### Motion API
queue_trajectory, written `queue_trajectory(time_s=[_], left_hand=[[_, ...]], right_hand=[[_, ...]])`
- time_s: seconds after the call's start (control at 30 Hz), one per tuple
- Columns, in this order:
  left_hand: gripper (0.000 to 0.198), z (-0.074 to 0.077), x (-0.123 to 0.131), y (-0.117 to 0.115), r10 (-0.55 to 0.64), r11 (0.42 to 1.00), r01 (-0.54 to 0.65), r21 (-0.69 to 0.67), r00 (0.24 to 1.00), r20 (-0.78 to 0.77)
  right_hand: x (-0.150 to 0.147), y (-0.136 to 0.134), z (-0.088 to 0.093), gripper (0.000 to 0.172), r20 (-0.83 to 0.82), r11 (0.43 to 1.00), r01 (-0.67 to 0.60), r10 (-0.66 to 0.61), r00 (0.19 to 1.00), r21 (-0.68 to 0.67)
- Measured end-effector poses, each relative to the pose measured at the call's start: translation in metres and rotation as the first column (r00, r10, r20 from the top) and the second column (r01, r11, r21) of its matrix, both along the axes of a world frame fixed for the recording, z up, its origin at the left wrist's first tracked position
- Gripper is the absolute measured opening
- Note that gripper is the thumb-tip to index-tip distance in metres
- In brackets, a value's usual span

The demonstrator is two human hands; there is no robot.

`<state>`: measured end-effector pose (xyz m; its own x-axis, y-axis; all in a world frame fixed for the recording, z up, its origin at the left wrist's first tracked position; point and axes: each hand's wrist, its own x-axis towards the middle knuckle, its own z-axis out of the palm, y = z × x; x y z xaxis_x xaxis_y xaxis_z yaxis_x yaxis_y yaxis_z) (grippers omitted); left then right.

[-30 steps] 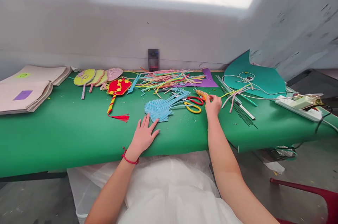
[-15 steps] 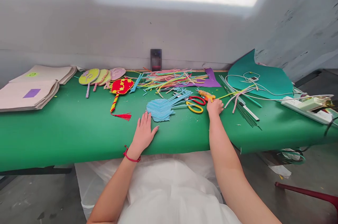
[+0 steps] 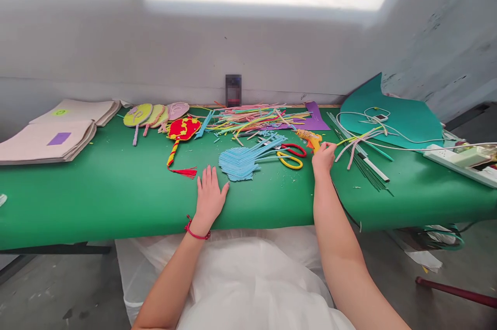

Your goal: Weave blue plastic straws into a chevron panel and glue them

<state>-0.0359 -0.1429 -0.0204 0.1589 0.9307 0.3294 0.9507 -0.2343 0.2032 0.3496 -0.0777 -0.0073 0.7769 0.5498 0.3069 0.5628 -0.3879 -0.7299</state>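
Observation:
My left hand (image 3: pixel 210 196) lies flat on the green table, fingers spread. Just right of its fingertips is a light blue piece (image 3: pixel 237 164) made of pipe cleaners laid side by side, long stems running to the upper right. My right hand (image 3: pixel 323 158) is closed on the handle of an orange hot glue gun (image 3: pixel 311 138), whose nozzle end points up and left. Between that hand and the blue piece lie scissors (image 3: pixel 291 160) with one red and one yellow handle loop, their blades partly covered by blue stems.
A red and yellow fan (image 3: pixel 182 129) with a tassel lies left, near several paler fans (image 3: pixel 139 114). Loose pipe cleaners (image 3: pixel 256 118) are piled behind. Cloth bags (image 3: pixel 46 138) lie far left. A power strip (image 3: pixel 460 164), white cable and teal sheet (image 3: pixel 392 123) are right.
My left hand has drawn slightly left, away from the blue piece's edge. My right hand's grip on the glue gun has shifted, showing more of its handle. The whole view has shifted slightly.

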Motion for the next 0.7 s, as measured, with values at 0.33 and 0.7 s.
queue_trajectory(time_s=[0.33,0.7], left_hand=[[0.059,-0.001,0.000,0.000,-0.030,0.999,0.032,-0.035,0.998,0.064],[0.020,0.039,0.002,0.021,-0.350,0.919,0.392,-0.048,0.865,0.360]], right_hand=[[-0.025,-0.007,0.019,0.064,-0.156,0.996,-0.052,0.039,0.987,-0.074],[-0.107,-0.048,0.039,0.067,-0.055,0.918,-0.354,0.350,0.935,-0.180]])
